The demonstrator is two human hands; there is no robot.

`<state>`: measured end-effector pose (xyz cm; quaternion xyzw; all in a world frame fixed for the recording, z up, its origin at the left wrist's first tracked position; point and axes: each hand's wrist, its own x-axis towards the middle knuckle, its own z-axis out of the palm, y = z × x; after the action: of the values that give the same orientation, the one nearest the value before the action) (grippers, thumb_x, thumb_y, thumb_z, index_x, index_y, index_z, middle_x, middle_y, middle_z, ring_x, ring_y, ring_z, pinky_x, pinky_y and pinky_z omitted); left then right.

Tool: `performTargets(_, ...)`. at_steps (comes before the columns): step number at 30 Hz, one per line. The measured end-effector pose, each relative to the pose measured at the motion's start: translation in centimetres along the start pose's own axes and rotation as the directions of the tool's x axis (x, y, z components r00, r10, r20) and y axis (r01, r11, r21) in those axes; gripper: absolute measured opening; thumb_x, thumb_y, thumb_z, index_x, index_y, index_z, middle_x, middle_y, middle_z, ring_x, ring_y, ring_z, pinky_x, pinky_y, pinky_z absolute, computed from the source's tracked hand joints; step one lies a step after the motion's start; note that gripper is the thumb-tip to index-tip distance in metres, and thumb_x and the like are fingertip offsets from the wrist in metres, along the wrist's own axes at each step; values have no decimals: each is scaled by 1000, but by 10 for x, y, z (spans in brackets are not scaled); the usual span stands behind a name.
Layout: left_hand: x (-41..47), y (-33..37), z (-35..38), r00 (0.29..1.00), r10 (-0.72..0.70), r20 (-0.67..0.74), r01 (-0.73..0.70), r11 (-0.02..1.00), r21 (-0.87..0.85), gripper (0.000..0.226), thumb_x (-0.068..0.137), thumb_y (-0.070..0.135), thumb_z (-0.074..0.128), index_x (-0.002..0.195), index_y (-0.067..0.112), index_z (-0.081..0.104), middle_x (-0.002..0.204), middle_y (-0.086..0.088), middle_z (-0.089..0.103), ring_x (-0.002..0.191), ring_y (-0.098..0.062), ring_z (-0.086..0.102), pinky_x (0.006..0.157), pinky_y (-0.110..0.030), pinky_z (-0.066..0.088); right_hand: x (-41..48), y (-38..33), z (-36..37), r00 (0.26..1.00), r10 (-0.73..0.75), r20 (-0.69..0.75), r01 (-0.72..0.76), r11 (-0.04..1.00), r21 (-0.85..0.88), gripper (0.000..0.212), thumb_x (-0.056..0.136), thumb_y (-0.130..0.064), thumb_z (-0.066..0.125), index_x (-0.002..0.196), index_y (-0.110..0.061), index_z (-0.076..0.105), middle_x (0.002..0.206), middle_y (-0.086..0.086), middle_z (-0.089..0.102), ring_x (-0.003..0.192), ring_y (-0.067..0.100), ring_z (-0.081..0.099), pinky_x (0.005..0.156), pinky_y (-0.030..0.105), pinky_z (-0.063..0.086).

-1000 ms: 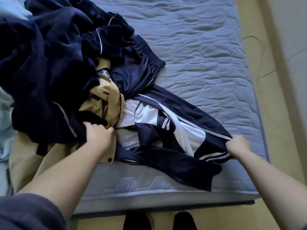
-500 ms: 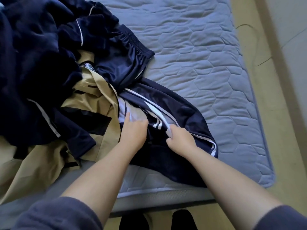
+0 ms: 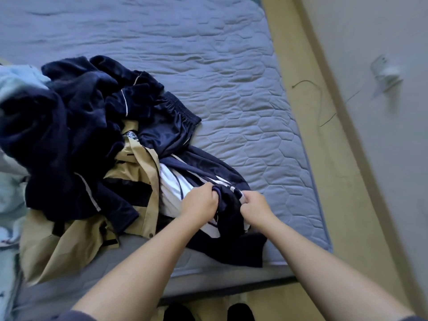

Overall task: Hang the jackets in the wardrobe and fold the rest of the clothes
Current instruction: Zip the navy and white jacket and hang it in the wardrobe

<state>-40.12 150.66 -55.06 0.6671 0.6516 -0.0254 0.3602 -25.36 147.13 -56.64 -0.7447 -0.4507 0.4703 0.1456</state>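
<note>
Gripping the track top [image 3: 209,166] near the front edge of the bed [image 3: 231,72], I have both hands curled into its cloth. My left hand [image 3: 199,201] clutches a navy fold, and my right hand [image 3: 254,206], just beside it, pinches the striped fabric. The fold bunches up between the two fists, which sit close together with cloth between them. The rest of the top spreads out from under them, away toward the shorts [image 3: 166,133] and back past my wrists, where a navy end lies at the bed's edge. It is dark navy with white stripes and a broad white panel on its left side, crumpled and partly twisted. Its left edge lies against a tan jacket [image 3: 67,244], which runs under a heap of navy fleece [image 3: 58,126]. At the far left lies pale blue cloth [image 3: 11,200].
</note>
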Motion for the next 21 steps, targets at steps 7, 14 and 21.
performTargets(7,-57,33,-106,997,46,-65,-50,997,-66,21,94,23,37,80,15,50,96,-11,65,98,-33,57,76,-36,42,-62,-84,-45,991,-123,57,116,987,109,18,74,5,38,77,-9,49,70,0,49,72,19,43,58,25,33)
performTargets(14,-125,60,-166,983,67,-172,-97,980,-171,26,90,18,41,64,21,44,79,-6,61,86,-30,58,66,-35,36,-125,-128,-50,888,-358,290,288,922,258,76,63,-11,59,133,-25,34,117,-1,59,112,14,58,92,37,49)
performTargets(21,-187,91,-232,965,146,-218,-191,961,-201,24,90,18,43,76,4,57,78,-11,64,80,-27,58,70,-38,42,-186,-177,-69,929,-363,68,348,923,164,14,75,-22,52,88,-25,58,73,-14,59,66,-5,52,61,24,40)
